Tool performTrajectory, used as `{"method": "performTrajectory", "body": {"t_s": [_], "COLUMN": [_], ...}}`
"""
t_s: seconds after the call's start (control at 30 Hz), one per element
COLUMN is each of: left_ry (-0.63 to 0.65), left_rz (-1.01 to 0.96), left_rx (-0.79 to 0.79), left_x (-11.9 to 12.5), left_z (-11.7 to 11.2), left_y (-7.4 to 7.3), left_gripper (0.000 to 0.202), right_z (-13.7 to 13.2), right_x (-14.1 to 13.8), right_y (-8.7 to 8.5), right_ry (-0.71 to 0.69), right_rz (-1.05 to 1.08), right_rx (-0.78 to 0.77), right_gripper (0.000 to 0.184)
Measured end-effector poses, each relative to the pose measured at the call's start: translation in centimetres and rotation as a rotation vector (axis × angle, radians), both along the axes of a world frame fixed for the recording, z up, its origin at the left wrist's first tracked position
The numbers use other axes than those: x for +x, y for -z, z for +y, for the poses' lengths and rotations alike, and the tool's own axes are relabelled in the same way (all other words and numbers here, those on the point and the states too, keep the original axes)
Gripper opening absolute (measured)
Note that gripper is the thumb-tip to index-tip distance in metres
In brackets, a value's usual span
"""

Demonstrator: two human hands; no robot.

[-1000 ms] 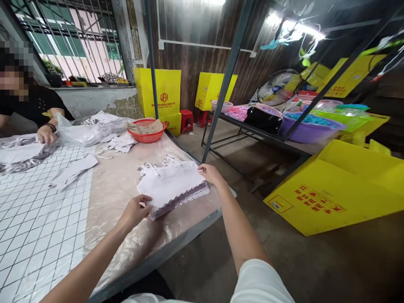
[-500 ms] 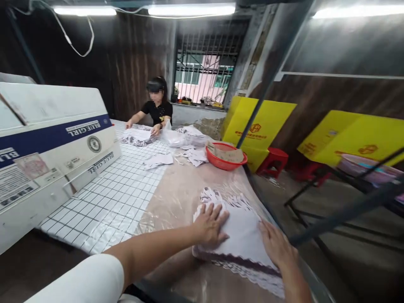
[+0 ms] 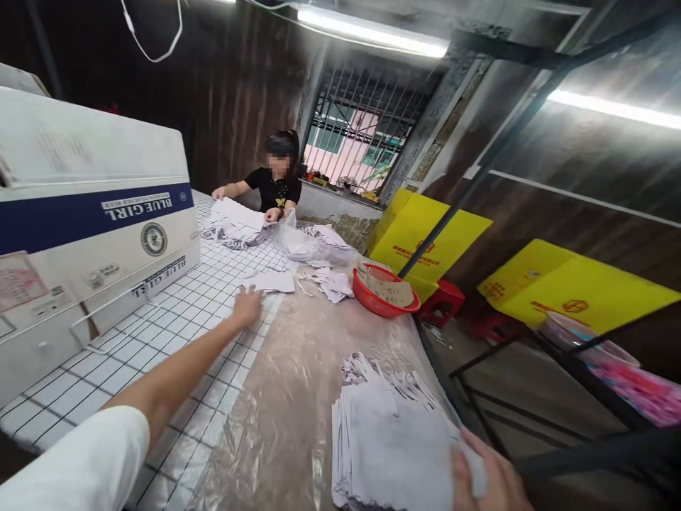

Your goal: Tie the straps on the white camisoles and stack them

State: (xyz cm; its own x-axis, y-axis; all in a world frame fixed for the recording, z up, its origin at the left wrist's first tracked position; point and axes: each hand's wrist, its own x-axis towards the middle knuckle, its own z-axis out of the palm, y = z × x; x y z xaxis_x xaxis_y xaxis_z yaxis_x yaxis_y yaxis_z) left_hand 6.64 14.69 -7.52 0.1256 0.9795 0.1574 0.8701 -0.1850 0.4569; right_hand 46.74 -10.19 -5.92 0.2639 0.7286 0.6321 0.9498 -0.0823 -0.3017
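Observation:
My left hand [image 3: 248, 307] is stretched far out over the grid-marked table, its fingers slightly apart at the near edge of a flat white cloth piece [image 3: 274, 282]. A thick stack of pale cloth pieces [image 3: 396, 440] with scalloped edges and cut strips at its far end lies close to me on the clear plastic sheet. At the stack's right side my right hand [image 3: 492, 472] is partly blurred; a bit of pale cloth shows between its thumb and fingers.
Across the table a person [image 3: 274, 186] holds up a white cloth piece. A red plastic basket [image 3: 375, 306] with cardboard sits at the table's right edge. A large white carton [image 3: 101, 227] stands on the left. Beyond a dark metal pole [image 3: 452, 206] are yellow boxes [image 3: 425, 238].
My left hand has left the stack and moved forward and left to the cloth piece. My right hand remains at the stack's right side, its thumb and fingers now closed on cloth.

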Motion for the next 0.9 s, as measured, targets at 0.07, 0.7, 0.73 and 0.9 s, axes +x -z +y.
{"method": "performTrajectory", "body": {"t_s": [0.07, 0.7, 0.73, 0.9], "left_ry": [-0.041, 0.079, -0.013, -0.33], "left_rz": [0.014, -0.249, -0.197, 0.097], "left_rx": [-0.028, -0.184, -0.179, -0.16], "left_x": [-4.3, -16.3, -16.2, -14.1], "left_z": [3.0, -8.4, -8.3, -8.2], "left_y": [0.9, 2.9, 3.5, 5.8], "left_gripper": [0.027, 0.023, 0.027, 0.037], "right_z": [1.4, 19.2, 20.3, 26.6], "right_x": [-6.6, -27.3, -28.3, -33.9], "right_y": [0.5, 2.9, 3.2, 5.1], "right_ry": [-0.228, -0.675, -0.699, -0.601], "right_rz": [-0.016, 0.392, 0.407, 0.407], "right_rx": [0.004, -0.306, -0.326, -0.437], "right_gripper": [0.037, 0.025, 0.024, 0.027]}}
